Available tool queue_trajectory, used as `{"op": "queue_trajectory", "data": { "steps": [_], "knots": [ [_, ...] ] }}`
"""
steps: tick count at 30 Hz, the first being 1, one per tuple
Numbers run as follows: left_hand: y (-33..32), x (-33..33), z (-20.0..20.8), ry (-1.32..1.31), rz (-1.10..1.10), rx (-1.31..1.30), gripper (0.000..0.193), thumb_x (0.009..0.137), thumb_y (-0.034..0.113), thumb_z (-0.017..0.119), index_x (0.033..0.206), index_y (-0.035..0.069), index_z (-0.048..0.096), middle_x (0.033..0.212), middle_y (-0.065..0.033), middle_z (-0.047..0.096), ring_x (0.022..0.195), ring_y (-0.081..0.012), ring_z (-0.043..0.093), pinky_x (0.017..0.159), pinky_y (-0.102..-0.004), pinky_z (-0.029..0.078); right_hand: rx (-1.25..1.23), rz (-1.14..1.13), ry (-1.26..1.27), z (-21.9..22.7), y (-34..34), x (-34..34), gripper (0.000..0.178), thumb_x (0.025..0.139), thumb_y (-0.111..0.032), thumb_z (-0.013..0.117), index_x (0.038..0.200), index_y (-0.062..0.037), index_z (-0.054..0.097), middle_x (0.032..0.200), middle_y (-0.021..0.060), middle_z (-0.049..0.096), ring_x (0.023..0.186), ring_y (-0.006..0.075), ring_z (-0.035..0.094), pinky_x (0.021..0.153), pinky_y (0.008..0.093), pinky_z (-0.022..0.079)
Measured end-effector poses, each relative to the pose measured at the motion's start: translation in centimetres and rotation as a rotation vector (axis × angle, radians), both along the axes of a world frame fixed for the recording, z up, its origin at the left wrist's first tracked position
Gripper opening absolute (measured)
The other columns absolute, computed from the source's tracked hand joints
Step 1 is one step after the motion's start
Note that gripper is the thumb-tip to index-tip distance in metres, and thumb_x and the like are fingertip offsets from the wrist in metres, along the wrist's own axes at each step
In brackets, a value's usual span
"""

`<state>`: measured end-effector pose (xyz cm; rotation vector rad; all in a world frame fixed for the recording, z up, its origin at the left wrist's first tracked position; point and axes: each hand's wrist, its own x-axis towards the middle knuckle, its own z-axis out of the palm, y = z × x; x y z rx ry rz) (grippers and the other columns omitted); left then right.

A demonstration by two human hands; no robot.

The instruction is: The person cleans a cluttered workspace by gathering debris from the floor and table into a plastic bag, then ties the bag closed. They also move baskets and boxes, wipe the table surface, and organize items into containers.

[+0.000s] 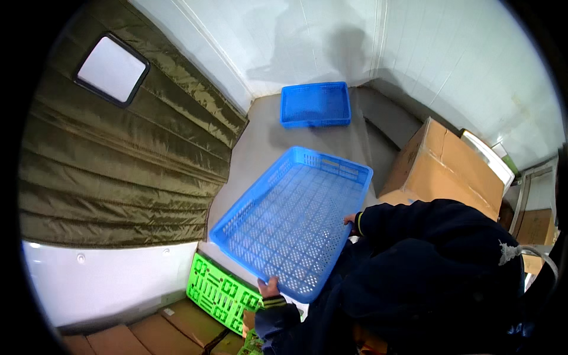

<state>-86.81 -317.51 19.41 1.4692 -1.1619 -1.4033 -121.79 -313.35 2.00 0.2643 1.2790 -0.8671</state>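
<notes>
A large shallow blue plastic crate [278, 219] with a perforated base is held between my two hands, with nothing in it. My left hand [269, 288] is closed on its near left rim, fingers at the edge. On the right side, my right hand [350, 220] grips the long rim, its fingers partly hidden by the crate wall and dark sleeve. The crate looks tilted; whether it touches the floor I cannot tell.
A smaller blue crate [315, 105] sits on the grey floor by the white wall. To the right stands a cardboard box [449, 168]. A green plastic crate [219, 290] and flat cardboard [160, 331] lie at lower left. A quilted olive curtain [118, 171] hangs left.
</notes>
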Motion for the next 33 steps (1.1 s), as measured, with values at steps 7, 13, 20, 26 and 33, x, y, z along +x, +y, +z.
{"op": "queue_trajectory", "data": {
  "steps": [7, 13, 20, 26, 33],
  "knots": [
    [-24.8, -15.9, -1.3, -0.078, -0.145, 0.031, 0.060, 0.074, 0.023, 0.060, 0.117, -0.010, 0.034, 0.104, -0.0166, 0.050, 0.087, -0.0221, 0.052, 0.078, -0.0305, 0.041, 0.300, -0.130, 0.011, 4.8, -14.8, -12.0, 0.029, 0.065, -0.027, 0.051, 0.076, 0.0000, 0.054, 0.066, 0.0160, 0.057, 0.042, 0.0215, 0.044, 0.039, 0.0327, 0.036],
    [-36.6, -24.7, -10.0, -0.329, -0.177, -0.050, 0.057, 0.071, 0.017, 0.063, 0.117, -0.004, 0.037, 0.121, -0.0173, 0.039, 0.104, -0.0246, 0.043, 0.085, -0.0323, 0.037, 0.214, -0.187, 0.020, -6.8, -29.8, -22.1, 0.037, 0.072, -0.032, 0.043, 0.077, 0.0024, 0.054, 0.070, 0.0188, 0.059, 0.033, 0.0193, 0.036, 0.034, 0.0320, 0.035],
    [-40.8, -29.5, -23.1, -0.555, -0.339, 0.330, 0.051, 0.067, 0.021, 0.062, 0.111, 0.001, 0.047, 0.107, -0.0180, 0.050, 0.096, -0.0295, 0.049, 0.083, -0.0359, 0.040, 0.307, -0.419, -0.117, -22.2, -48.4, -33.7, 0.037, 0.073, -0.037, 0.044, 0.084, -0.0020, 0.050, 0.068, 0.0177, 0.056, 0.039, 0.0191, 0.044, 0.031, 0.0279, 0.037],
    [-43.2, -31.8, -30.5, -0.906, -0.634, 0.021, 0.047, 0.066, 0.023, 0.057, 0.108, 0.005, 0.047, 0.109, -0.0187, 0.047, 0.104, -0.0341, 0.040, 0.088, -0.0435, 0.032, 0.141, -0.983, 0.040, -32.1, -60.2, -34.1, 0.025, 0.075, -0.022, 0.048, 0.084, 0.0015, 0.045, 0.070, 0.0190, 0.056, 0.043, 0.0194, 0.050, 0.030, 0.0185, 0.040],
    [-51.8, -34.8, -32.4, -0.999, -0.829, 0.005, 0.033, 0.072, 0.019, 0.052, 0.103, 0.008, 0.052, 0.112, -0.0106, 0.046, 0.109, -0.0314, 0.037, 0.090, -0.0431, 0.029, -0.072, -1.075, 0.055, -47.5, -64.1, -34.0, 0.022, 0.080, -0.017, 0.053, 0.093, 0.0000, 0.047, 0.093, 0.0124, 0.053, 0.088, 0.0260, 0.052, 0.082, 0.0341, 0.045]
  ]
}}
